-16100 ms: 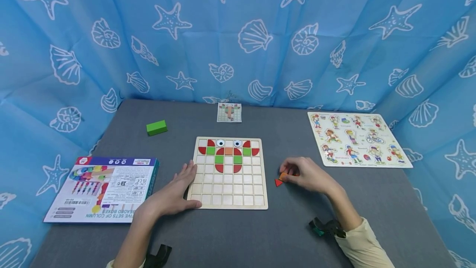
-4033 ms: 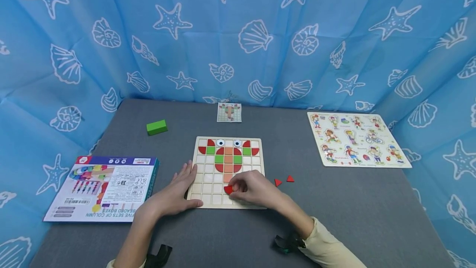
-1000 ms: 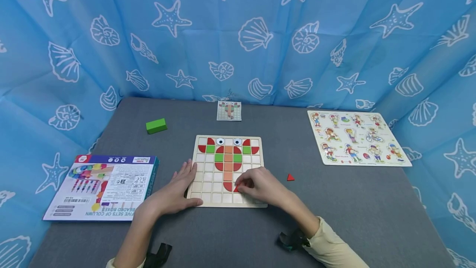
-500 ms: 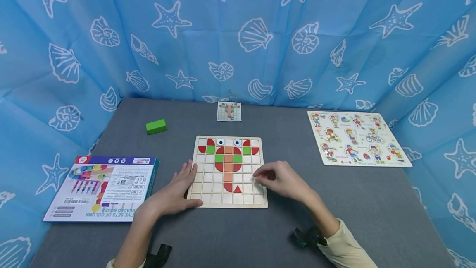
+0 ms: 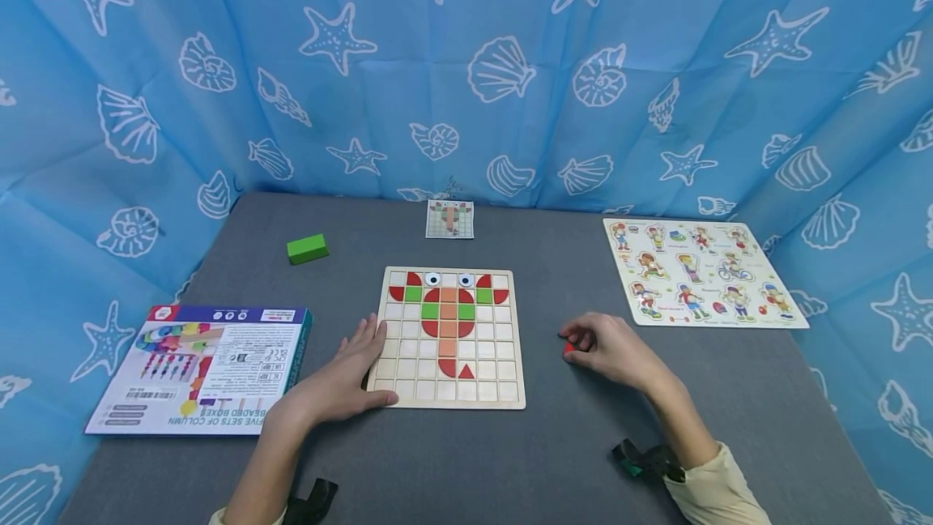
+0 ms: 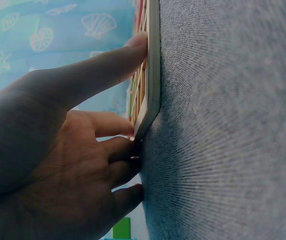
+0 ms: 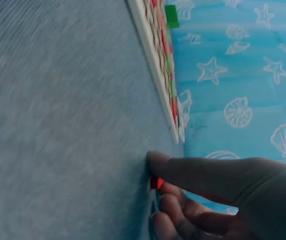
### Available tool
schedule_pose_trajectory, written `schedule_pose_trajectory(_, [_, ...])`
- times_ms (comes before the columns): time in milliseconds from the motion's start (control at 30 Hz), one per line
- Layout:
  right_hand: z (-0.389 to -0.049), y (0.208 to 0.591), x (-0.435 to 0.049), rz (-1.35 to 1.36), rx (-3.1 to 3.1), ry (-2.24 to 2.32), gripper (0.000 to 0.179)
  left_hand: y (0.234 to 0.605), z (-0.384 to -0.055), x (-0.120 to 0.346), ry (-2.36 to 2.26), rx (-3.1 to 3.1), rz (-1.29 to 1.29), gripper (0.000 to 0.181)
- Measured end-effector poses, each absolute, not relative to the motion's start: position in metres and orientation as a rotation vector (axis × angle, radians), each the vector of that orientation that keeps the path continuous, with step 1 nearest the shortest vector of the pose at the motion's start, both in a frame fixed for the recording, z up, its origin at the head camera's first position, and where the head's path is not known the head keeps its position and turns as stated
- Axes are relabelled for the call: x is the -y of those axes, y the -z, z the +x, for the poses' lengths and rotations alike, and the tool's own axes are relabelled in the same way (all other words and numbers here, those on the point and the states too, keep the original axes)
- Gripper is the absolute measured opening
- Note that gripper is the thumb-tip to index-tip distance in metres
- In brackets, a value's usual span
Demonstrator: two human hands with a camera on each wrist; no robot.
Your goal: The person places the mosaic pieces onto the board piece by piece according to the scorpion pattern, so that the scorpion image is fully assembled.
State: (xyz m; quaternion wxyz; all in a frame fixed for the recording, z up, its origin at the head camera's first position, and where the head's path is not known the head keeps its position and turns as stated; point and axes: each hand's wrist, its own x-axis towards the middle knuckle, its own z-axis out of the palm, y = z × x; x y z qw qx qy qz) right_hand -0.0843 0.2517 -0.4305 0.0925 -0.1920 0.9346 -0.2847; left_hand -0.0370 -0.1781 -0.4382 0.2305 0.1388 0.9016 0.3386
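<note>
A wooden grid board (image 5: 408, 369) lies mid-table, bearing red, green and orange pieces and two eye tiles in a pattern. Along its left edge rests my left hand (image 5: 337, 377), fingers extended and thumb over the near corner; the left wrist view shows the thumb (image 6: 108, 65) on the board's rim. To the right of the board, my right hand (image 5: 608, 349) pinches a small red triangle (image 5: 568, 347) between thumb and fingers, low over the table. In the right wrist view the red triangle (image 7: 155, 183) is partly hidden by the fingers. Another red triangle (image 5: 466, 372) sits in the board's lower part.
Behind the board lies a small pattern card (image 5: 449, 219). A green block (image 5: 308, 249) stands at the back left, with a printed box (image 5: 240, 363) nearer on the left. A picture puzzle board (image 5: 700, 274) lies at the right, and a blue curtain (image 5: 466, 63) surrounds the table.
Orange squares, a red quarter-round and a red triangle have been set on the board. The right hand has moved right, off the board, to the last loose red triangle. The left hand stays put.
</note>
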Motion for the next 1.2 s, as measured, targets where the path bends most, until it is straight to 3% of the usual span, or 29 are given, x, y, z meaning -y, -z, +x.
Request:
schedule_pose_trajectory(200, [-0.084, 0.435, -0.256, -0.559, -2.770, 0.859, 0.008, 0.447, -0.038, 0.182, -0.994, -2.476, 0.407, 0.109])
schedule_pose_trajectory(767, [-0.080, 0.435, -0.257, -0.644, -2.729, 0.953, 0.009, 0.440, -0.037, 0.178, -0.923, -2.486, 0.367, 0.107])
schedule_pose_trajectory(1200, [-0.059, 0.434, -0.201, -0.727, -2.434, 1.241, 0.012, 0.441, -0.038, 0.179, -0.961, -2.471, 0.381, 0.108])
